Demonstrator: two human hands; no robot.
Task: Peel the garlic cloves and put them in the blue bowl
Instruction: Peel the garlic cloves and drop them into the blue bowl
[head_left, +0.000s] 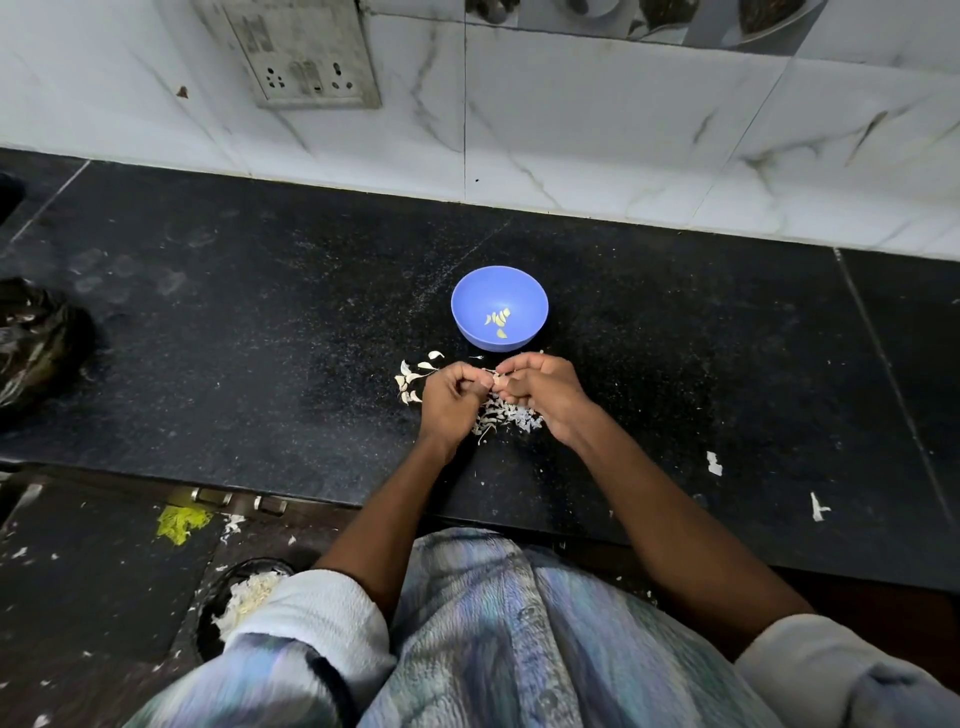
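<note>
Just before the blue bowl (499, 307), my left hand (451, 396) & right hand (540, 388) pinch one garlic clove (496, 378) between curled fingertips. Clove is small, light, prob. slippery; I think best to hold at the ends, skin papery.

A black speckled stone table (260, 322) runs along a wall of white marble-veined tiles (623, 130), where a grimy socket plate (301, 57) is mounted. Below the table's front edge lies a dark floor (78, 597), littered with pale scraps and a yellow smear (182, 522).
</note>
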